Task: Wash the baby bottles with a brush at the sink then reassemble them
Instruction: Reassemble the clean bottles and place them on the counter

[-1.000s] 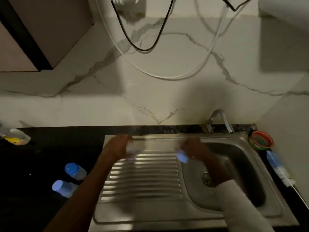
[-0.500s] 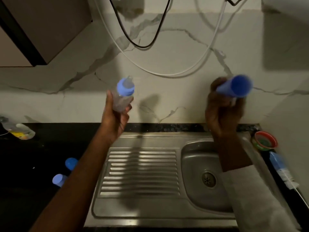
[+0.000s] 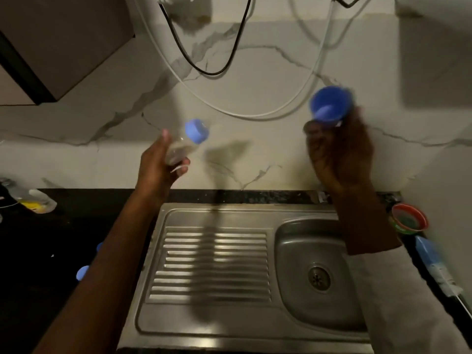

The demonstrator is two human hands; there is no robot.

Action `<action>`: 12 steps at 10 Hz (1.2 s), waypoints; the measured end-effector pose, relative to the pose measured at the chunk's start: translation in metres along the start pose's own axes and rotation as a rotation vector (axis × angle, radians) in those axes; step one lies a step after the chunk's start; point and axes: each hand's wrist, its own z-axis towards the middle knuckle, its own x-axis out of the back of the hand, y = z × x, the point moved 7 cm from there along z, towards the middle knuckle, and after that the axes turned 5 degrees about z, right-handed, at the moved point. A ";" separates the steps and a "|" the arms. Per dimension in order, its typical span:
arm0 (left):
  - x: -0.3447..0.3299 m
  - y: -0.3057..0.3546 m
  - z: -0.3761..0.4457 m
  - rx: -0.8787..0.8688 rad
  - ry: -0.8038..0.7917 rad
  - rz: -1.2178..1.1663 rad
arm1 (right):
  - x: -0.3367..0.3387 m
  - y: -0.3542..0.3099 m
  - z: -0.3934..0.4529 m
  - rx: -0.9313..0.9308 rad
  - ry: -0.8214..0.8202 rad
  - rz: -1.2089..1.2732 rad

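My left hand (image 3: 159, 166) is raised in front of the wall and grips a clear baby bottle (image 3: 182, 146) with a blue screw ring, tilted to the right. My right hand (image 3: 339, 154) is held up higher and grips a blue bottle cap (image 3: 330, 104), its open side facing me. Below them lies the steel sink (image 3: 217, 323) with a ribbed drainboard and a basin at the right. Two blue caps (image 3: 82, 272) on the dark counter are mostly hidden behind my left forearm. A bottle brush with a blue handle (image 3: 429, 254) lies right of the basin.
A red and green round tub (image 3: 408, 221) stands at the sink's back right corner. A clear bottle with yellow liquid (image 3: 30, 199) lies at the far left of the black counter. Black and white cables hang on the marble wall. A cabinet (image 3: 58, 44) overhangs the upper left.
Both hands rose from the sink to in front of the wall, one with the bottle, one with the cap. Since half a second ago the bottle tilted right and the cap's opening turned toward me.
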 end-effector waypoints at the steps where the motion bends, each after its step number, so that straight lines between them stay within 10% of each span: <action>1: -0.013 -0.021 -0.005 0.093 -0.112 -0.315 | -0.014 0.006 -0.007 -0.057 -0.157 0.505; 2: 0.015 -0.095 -0.023 0.080 -0.071 0.499 | 0.084 0.053 -0.058 -0.318 0.169 -0.578; 3: 0.046 -0.177 -0.052 0.017 -0.221 1.293 | 0.186 0.094 -0.145 -0.685 0.136 -1.531; 4: 0.055 -0.204 -0.080 0.091 -0.102 0.965 | 0.226 0.099 -0.196 -0.587 0.572 -1.245; 5: 0.035 -0.196 -0.087 0.092 -0.074 0.712 | 0.214 0.096 -0.182 -0.448 0.618 -1.087; 8: -0.013 -0.182 -0.085 0.001 -0.274 0.722 | 0.185 0.118 -0.148 -0.505 0.340 -1.048; 12: -0.021 -0.185 -0.082 0.058 -0.259 0.504 | 0.174 0.115 -0.141 -0.481 0.363 -1.074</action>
